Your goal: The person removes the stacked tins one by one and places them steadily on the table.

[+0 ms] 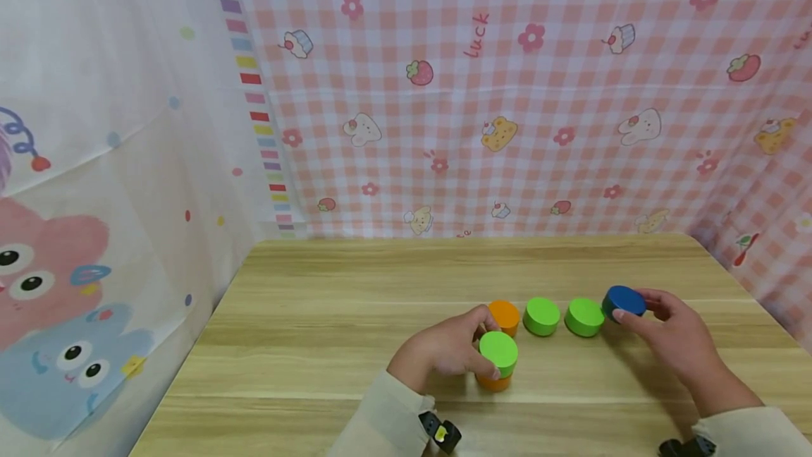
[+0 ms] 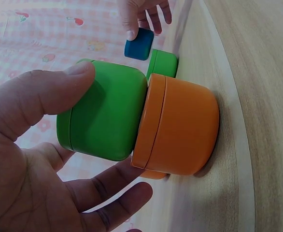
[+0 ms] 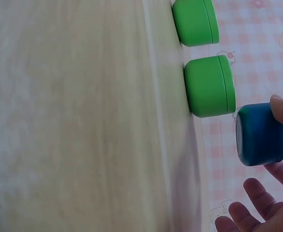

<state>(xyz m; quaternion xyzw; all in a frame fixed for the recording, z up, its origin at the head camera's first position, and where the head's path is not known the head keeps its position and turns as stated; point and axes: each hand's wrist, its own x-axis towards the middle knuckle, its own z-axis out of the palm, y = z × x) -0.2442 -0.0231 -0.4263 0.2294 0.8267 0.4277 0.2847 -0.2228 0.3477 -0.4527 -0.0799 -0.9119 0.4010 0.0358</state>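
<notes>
My left hand (image 1: 452,348) grips a small round green lidded tin (image 2: 107,111) between thumb and fingers. That tin is right over an orange tin (image 2: 185,125), its base against the orange lid, and the orange one stands on the table. On the right, my right hand (image 1: 679,337) pinches a blue tin (image 3: 261,134) by its sides. The right wrist view has this blue tin raised off the wood, beside the nearest green tin (image 3: 209,87). The other fingers of the right hand are spread below it.
Behind the left hand, a second orange tin (image 1: 505,316) begins a row on the table (image 1: 355,344), followed by a green tin (image 1: 541,317) and another green tin (image 1: 584,318). A pink checked cloth (image 1: 393,104) hangs at the table's back edge, a white printed one (image 1: 158,196) at the left.
</notes>
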